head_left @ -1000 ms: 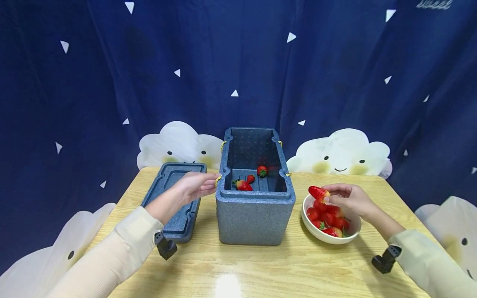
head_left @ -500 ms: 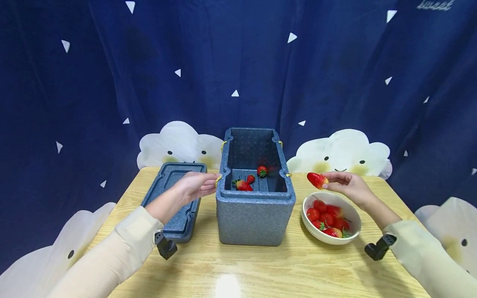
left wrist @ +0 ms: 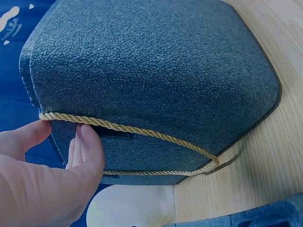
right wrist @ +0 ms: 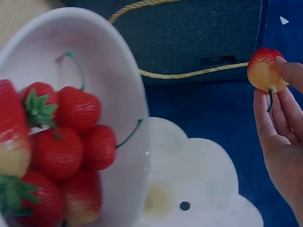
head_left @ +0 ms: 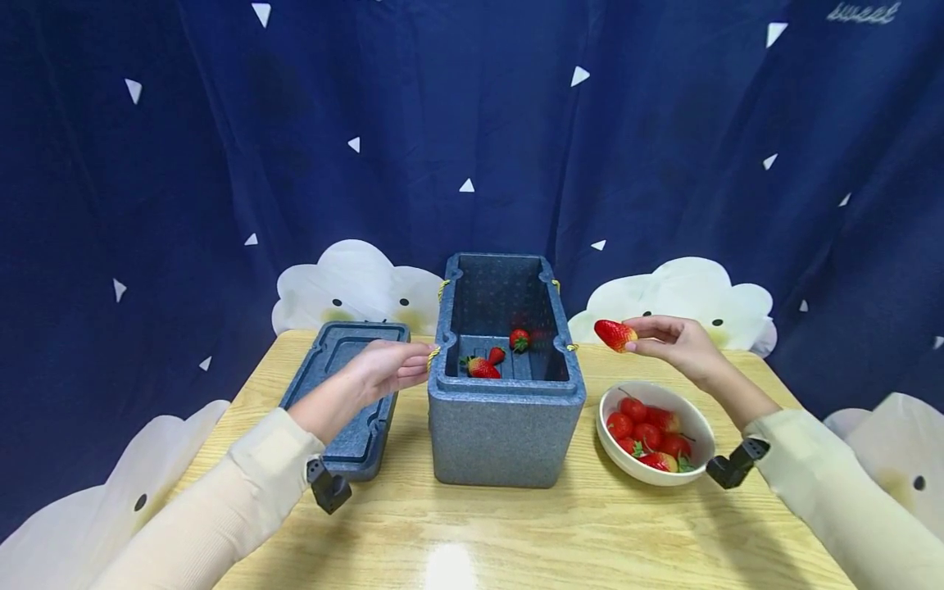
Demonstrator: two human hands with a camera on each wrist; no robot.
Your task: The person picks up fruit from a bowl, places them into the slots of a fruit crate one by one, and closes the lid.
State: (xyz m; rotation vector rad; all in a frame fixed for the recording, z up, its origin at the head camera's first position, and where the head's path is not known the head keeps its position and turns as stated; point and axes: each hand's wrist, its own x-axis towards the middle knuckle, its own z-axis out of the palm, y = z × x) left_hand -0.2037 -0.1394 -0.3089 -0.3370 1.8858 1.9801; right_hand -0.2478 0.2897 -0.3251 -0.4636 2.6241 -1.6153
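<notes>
Between its thumb and fingers my right hand (head_left: pixel 682 348) pinches a large strawberry (head_left: pixel 615 335), red with a pale yellow end, in the air above and left of the white bowl (head_left: pixel 612 452). A green stem hangs from this strawberry (right wrist: pixel 266 71) in the right wrist view. My left hand (head_left: pixel 383 367) touches the left side of the grey-blue foam box (head_left: pixel 505 442), near its rim. In the left wrist view those fingertips meet the box beside a gold rope (left wrist: pixel 142 131). Inside the box lie several strawberries (head_left: pixel 483 368).
Several red fruits (head_left: pixel 649 434), strawberries and rounder ones with stems, fill the bowl at the right of the wooden table (head_left: pixel 516 533). The box's lid (head_left: pixel 354 434) lies left of the box, partly under my left forearm. A dark blue curtain (head_left: pixel 472 123) hangs behind.
My right hand has lifted the strawberry up out of the bowl and carried it slightly left toward the box. The left hand and the box stay where they were.
</notes>
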